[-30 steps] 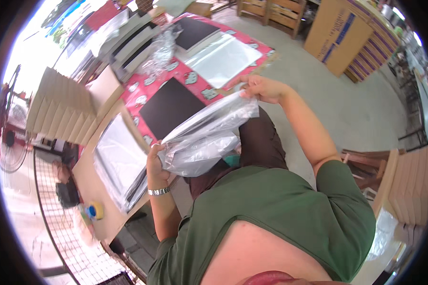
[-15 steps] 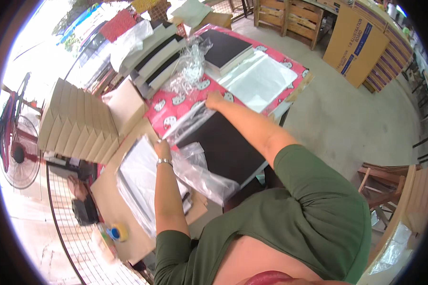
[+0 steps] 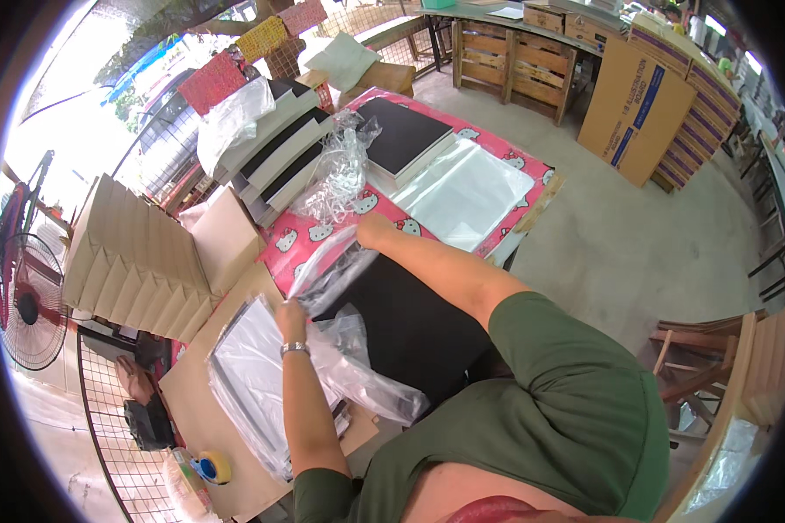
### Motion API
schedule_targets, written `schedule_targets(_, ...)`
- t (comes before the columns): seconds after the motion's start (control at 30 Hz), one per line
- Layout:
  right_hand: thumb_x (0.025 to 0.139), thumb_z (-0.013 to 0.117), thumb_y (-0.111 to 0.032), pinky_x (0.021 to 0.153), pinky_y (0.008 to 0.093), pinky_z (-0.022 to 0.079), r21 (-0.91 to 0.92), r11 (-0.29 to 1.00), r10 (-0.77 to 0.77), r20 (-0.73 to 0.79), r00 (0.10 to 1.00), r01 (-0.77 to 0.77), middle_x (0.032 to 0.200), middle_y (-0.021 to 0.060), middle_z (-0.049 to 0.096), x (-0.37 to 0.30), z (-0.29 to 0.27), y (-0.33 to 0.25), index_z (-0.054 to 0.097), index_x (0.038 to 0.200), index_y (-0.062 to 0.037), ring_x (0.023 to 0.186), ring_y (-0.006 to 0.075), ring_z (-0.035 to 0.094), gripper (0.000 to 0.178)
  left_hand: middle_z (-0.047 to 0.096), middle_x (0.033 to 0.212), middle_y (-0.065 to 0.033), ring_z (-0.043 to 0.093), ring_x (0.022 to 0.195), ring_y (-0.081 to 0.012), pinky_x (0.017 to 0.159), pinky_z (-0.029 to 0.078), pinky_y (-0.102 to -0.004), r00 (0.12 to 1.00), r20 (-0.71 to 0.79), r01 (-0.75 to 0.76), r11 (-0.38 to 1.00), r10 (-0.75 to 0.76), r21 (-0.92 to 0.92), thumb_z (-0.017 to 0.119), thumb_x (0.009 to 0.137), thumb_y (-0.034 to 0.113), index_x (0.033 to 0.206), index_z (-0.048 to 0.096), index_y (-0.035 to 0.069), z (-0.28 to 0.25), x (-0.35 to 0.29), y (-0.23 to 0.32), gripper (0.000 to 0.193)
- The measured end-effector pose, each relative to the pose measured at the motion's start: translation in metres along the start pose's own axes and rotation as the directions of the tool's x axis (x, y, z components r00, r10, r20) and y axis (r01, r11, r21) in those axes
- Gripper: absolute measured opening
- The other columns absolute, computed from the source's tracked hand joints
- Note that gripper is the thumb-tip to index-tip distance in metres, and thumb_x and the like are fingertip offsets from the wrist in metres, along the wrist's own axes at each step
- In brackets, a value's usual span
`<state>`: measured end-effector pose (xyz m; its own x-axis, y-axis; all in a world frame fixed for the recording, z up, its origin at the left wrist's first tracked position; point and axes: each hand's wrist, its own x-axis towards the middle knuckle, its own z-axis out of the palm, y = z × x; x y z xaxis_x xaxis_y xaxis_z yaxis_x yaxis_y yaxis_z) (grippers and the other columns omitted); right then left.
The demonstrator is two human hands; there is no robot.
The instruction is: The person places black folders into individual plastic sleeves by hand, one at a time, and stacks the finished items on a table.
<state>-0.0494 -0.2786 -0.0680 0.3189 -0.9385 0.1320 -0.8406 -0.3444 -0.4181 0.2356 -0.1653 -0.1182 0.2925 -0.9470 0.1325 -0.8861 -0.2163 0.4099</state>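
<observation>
A black board (image 3: 414, 314) lies flat at the near edge of the table, in front of my body. At its far left end is a loose clear plastic bag (image 3: 371, 383), which also trails along its left side. My right hand (image 3: 375, 233) is closed on the bag's rim at the far corner. Nearer and to the left, my left hand (image 3: 291, 319), below a wristwatch, pinches the same rim, so the plastic stretches between both hands. Beside my left forearm lies a plastic-wrapped white stack (image 3: 251, 366). My shirt hides the board's near end.
Clear plastic sleeves (image 3: 467, 196), crumpled plastic (image 3: 336, 179) and a black-topped stack (image 3: 401, 135) lie on the pink tablecloth (image 3: 283, 240). Brown wrapped bundles (image 3: 139, 261) stand left, near a fan (image 3: 30, 305). Tape rolls (image 3: 214, 468) sit at the near left; cartons (image 3: 637, 113) stand far right.
The whole view has tilted, so the table sits lower in the picture. Both hands keep their hold on the bag rim, whose edge now bows out more. The board's near right edge is now hidden.
</observation>
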Motion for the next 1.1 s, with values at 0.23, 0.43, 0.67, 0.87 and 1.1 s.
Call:
schedule_targets(0.23,0.081,0.047,-0.017,0.055,0.0372,0.047,0.187,0.942,-0.283,0.000,0.959,0.278,0.064,0.0091,0.055,-0.009,-0.177,-0.013,0.063,0.090,-0.0044,0.056,0.0231,0.056,0.022,0.058,0.071,-0.0065,0.054,0.061,-0.0163,0.056,0.042,-0.0312,0.992,-0.077,0.079,0.963,-0.102,-0.256,0.054,0.082,0.030,0.080,0.058,0.001,-0.198,-0.041,0.104,0.030)
schedule_targets(0.43,0.082,0.050,-0.005,0.049,0.0238,0.051,0.929,0.319,-0.322,0.292,0.901,-0.187,0.076,0.0054,0.058,-0.135,-0.288,-0.034,0.048,0.112,-0.0027,0.061,0.0111,0.060,0.030,0.057,0.078,-0.0033,0.055,0.065,-0.0134,0.058,0.044,-0.0248,0.967,0.205,0.255,0.528,-0.153,-0.810,0.063,0.074,0.013,0.094,0.057,0.003,-0.285,-0.135,0.147,0.023)
schedule_targets(0.67,0.083,0.052,-0.005,0.066,0.0317,0.055,0.935,-0.177,-0.415,0.211,0.885,-0.306,0.089,0.0085,0.058,-0.199,-0.267,-0.005,0.046,0.110,0.0007,0.067,0.0146,0.061,0.028,0.059,0.084,-0.0102,0.056,0.065,-0.0173,0.055,0.047,-0.0270,0.830,0.546,0.538,0.093,0.113,-0.838,0.051,0.079,0.008,0.093,0.056,-0.001,-0.265,-0.182,0.101,0.018)
schedule_targets(0.87,0.083,0.052,-0.004,0.075,0.0318,0.049,0.865,-0.309,-0.259,0.322,0.911,-0.394,0.095,0.0073,0.059,-0.223,-0.135,0.075,0.050,0.105,-0.0024,0.084,0.0157,0.059,0.022,0.058,0.076,-0.0111,0.053,0.059,-0.0165,0.058,0.050,-0.0263,0.795,0.591,0.569,0.168,0.141,-0.805,0.044,0.083,0.008,0.095,0.055,-0.003,-0.136,-0.186,0.031,0.019)
schedule_targets(1.1,0.082,0.051,-0.007,0.078,0.0300,0.045,0.842,-0.238,-0.079,0.480,0.874,-0.484,0.094,0.0035,0.060,-0.229,-0.002,0.138,0.051,0.108,-0.0041,0.083,0.0146,0.057,0.026,0.057,0.087,-0.0092,0.055,0.070,-0.0161,0.069,0.051,-0.0285,0.753,0.629,0.609,-0.157,-0.190,-0.777,0.045,0.088,0.023,0.102,0.053,0.000,0.029,-0.234,0.005,0.028)
